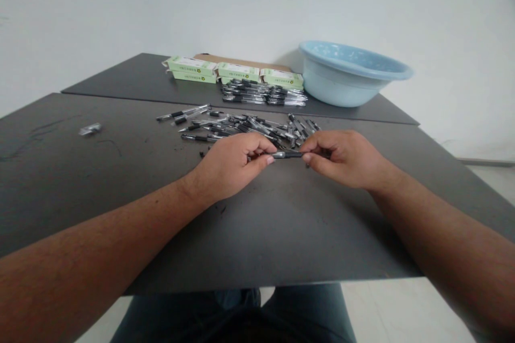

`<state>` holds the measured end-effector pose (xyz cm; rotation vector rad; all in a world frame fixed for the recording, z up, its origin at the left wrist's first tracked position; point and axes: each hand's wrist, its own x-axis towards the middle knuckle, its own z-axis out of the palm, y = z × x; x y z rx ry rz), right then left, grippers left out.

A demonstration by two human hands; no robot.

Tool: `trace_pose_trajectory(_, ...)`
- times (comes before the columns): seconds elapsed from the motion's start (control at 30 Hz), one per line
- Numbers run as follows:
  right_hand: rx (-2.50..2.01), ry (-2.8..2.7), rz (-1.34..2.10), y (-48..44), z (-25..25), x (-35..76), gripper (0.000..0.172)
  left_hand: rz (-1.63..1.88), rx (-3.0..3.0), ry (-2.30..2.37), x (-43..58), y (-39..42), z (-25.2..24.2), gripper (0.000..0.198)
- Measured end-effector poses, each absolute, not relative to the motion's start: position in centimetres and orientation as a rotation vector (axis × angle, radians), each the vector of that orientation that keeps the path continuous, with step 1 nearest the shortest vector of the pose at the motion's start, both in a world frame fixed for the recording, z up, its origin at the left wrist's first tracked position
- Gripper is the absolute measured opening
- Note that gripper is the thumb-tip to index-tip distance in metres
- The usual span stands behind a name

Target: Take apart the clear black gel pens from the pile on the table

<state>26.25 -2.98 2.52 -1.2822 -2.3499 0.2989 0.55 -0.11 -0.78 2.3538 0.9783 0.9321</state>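
Note:
A pen (287,155) with a black grip and a clear part lies level between my two hands, above the dark table. My left hand (237,163) pinches its left end between thumb and fingers. At the other end, my right hand (341,158) has closed thumb and fingertips on it; the pen's tips are hidden in the hands. Just beyond my fingers spreads a loose heap of pens (249,126), clear-barrelled with black grips. Farther back lies a neater stack of similar pens (263,94).
Green and white boxes (239,72) are stacked in a row at the back, before a brown cardboard piece (241,60). A light blue basin (346,83) stands at the back right. On the left lies a small clear plastic bundle (90,129). A seam crosses the table (273,236).

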Motion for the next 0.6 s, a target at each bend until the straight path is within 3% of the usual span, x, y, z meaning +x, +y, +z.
trace_pose_trajectory(0.6,-1.229,-2.358,0.309,-3.09,2.17,25.94,0.007,0.913,2.344,0.974,0.46,-0.27,-0.18,0.015)
